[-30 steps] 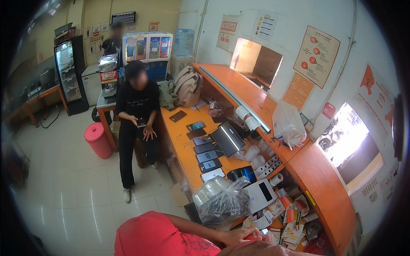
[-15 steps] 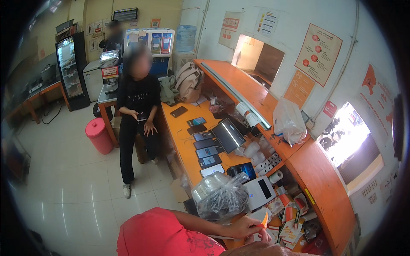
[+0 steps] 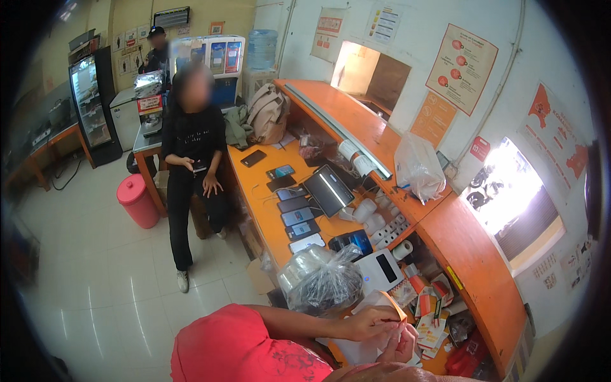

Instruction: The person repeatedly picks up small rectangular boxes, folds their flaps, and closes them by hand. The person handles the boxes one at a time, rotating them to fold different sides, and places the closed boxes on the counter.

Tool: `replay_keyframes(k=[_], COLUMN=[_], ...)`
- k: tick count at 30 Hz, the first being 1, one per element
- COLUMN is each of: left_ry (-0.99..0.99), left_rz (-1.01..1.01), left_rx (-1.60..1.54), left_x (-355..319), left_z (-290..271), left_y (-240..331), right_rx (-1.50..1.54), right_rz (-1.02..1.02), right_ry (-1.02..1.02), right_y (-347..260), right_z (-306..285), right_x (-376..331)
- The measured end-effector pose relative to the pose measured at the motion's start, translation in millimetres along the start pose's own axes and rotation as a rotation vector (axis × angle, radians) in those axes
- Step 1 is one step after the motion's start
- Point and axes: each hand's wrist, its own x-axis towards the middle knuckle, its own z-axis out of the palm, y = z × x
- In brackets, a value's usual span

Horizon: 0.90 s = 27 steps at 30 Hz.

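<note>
While both hands (image 3: 382, 331) pinch a white paper (image 3: 375, 302), its lower part stays hidden.

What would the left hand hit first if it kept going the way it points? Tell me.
Probably the pile of small orange and white paper packets under the orange wooden counter, just beyond the left hand; depth is unclear.

Two hands (image 3: 382, 328) meet at the lower edge. Just beyond them sits one clear plastic bag (image 3: 321, 280) of rolls. Further up the counter (image 3: 261, 191) lie about seven dark phones (image 3: 299, 216) – and one tablet (image 3: 329, 190). Far off, two people (image 3: 191, 159), one pink bin (image 3: 137, 200) and one backpack (image 3: 267, 114).
</note>
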Motion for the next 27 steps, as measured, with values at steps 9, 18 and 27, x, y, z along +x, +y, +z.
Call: replay_keyframes(k=[9,18,27], left_ry=[-0.084,-0.16,-0.122], left_rz=[-0.069,-0.203,-0.35], left_rx=[0.158,0.112,-0.035], left_x=[-19.0,-31.2,-47.0], left_z=[-10.9,-12.7,2.6], left_y=[6.0,-2.1,-18.2], right_rx=[-0.047,-0.037,0.061], right_rz=[0.087,0.139,0.245], right_ry=[-0.079,-0.115,-0.009], right_y=[-46.0,-42.7,-34.3], right_z=[-4.2,-12.8,-14.4], right_x=[17.5,3.4,-17.3])
